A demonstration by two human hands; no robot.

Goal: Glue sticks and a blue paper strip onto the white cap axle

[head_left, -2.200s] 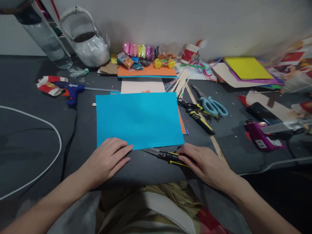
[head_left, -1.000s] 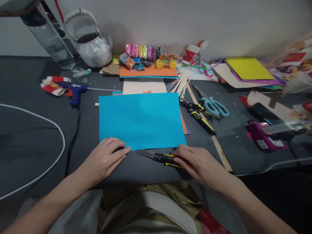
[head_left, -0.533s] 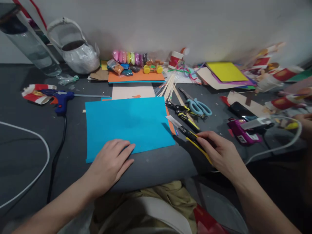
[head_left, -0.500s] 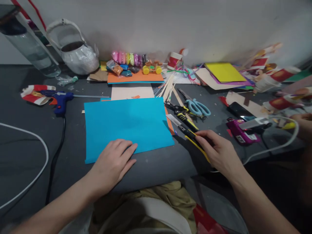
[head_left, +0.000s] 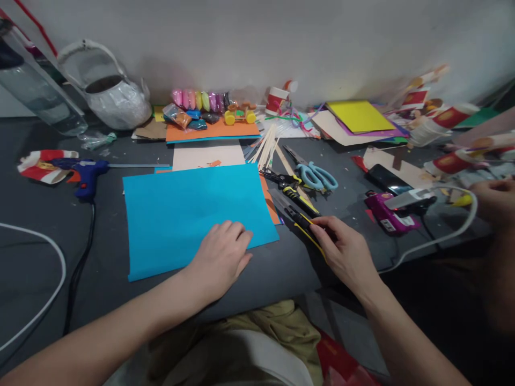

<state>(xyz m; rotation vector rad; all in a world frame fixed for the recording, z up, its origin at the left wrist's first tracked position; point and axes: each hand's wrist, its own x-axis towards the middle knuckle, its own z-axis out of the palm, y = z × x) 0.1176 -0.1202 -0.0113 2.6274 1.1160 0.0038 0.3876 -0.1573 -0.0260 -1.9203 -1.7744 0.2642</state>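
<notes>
A blue foam or paper sheet (head_left: 177, 214) lies near the table's front edge. My left hand (head_left: 223, 257) rests on its lower right part, fingers loosely bent and holding nothing. In my right hand (head_left: 346, 249) is a black and yellow utility knife (head_left: 295, 214), blade out and angled toward the sheet's right edge. Just beyond the knife lie yellow-black pliers (head_left: 298, 195) and scissors with light blue handles (head_left: 316, 174). Orange material (head_left: 270, 201) peeks out from under the blue sheet.
A blue glue gun (head_left: 86, 174) with a black cord lies left. Clay packets (head_left: 201, 102), thin sticks (head_left: 267, 147) and a yellow sheet (head_left: 358, 115) sit farther back. At right are a purple device (head_left: 388, 214), a phone (head_left: 388, 179) and another person's hand (head_left: 493, 198).
My left hand has slid right along the front of the blue sheet. My right hand still grips the utility knife, its blade now nearer the table. The view has shifted slightly.
</notes>
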